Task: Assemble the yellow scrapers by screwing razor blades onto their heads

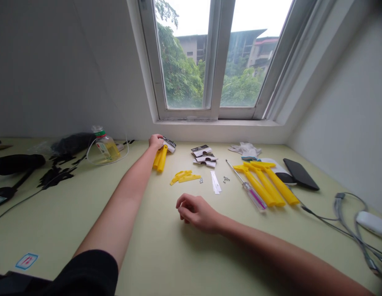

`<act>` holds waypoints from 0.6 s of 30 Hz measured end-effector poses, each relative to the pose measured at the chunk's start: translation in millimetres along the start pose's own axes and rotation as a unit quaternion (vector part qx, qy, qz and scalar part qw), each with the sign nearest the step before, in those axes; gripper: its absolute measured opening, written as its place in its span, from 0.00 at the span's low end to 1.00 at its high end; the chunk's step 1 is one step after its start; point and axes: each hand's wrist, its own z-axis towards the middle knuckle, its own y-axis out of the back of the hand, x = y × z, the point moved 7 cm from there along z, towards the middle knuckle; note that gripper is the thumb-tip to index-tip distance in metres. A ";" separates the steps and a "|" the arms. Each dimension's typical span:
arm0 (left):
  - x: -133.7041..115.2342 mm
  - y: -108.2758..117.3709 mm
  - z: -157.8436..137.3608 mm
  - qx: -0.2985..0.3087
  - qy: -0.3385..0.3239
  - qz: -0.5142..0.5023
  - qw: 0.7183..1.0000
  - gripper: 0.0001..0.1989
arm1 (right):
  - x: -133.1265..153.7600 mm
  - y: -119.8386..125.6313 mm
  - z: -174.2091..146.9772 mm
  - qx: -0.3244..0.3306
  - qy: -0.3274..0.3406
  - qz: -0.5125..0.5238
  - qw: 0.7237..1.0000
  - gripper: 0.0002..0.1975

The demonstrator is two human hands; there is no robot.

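My left hand point(155, 142) reaches to the back of the table. Its fingers are closed at the head end of a yellow-handled scraper point(162, 159) with a printed card sleeve point(168, 144); the fingertips are partly hidden. Another yellow handle lies right beside it. Over the middle of the table, my right hand point(197, 211) is loosely curled with nothing visible in it. Beyond it lie flat yellow plastic pieces point(185, 176), small nuts point(201, 180), white strips point(215, 183) and screws point(226, 179).
Folded card sleeves point(204, 156) are stacked below the window. To the right lie a screwdriver point(252, 195), three yellow scraper handles point(268, 185), white gloves point(248, 150), a black phone point(300, 174) and grey cables point(348, 218). A bottle of yellow liquid point(107, 147) stands at left.
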 end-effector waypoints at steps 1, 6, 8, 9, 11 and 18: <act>0.2 -5.8 0.8 0.003 -0.006 0.013 1.000 0.12 | -0.3 0.0 0.1 -0.002 0.005 -0.008 1.000 0.03; 0.9 -23.9 -0.5 0.011 -0.042 0.071 0.997 0.10 | 1.2 0.2 -0.5 -0.002 0.035 -0.047 0.998 0.05; 1.3 -23.7 -4.1 0.016 -0.054 0.089 0.994 0.10 | 1.3 0.7 -1.1 -0.003 0.039 -0.057 0.998 0.06; 1.0 -21.8 -6.7 0.020 -0.059 0.097 0.993 0.10 | 1.6 0.8 -1.7 -0.004 0.043 -0.064 0.997 0.06; -2.2 -14.8 -13.9 0.023 -0.071 0.111 0.991 0.11 | 3.2 0.4 -3.1 -0.002 0.054 -0.081 0.995 0.06; -41.1 16.6 -82.1 0.050 -0.192 0.114 0.973 0.13 | 21.9 28.8 -3.5 -0.031 0.187 -0.310 0.932 0.10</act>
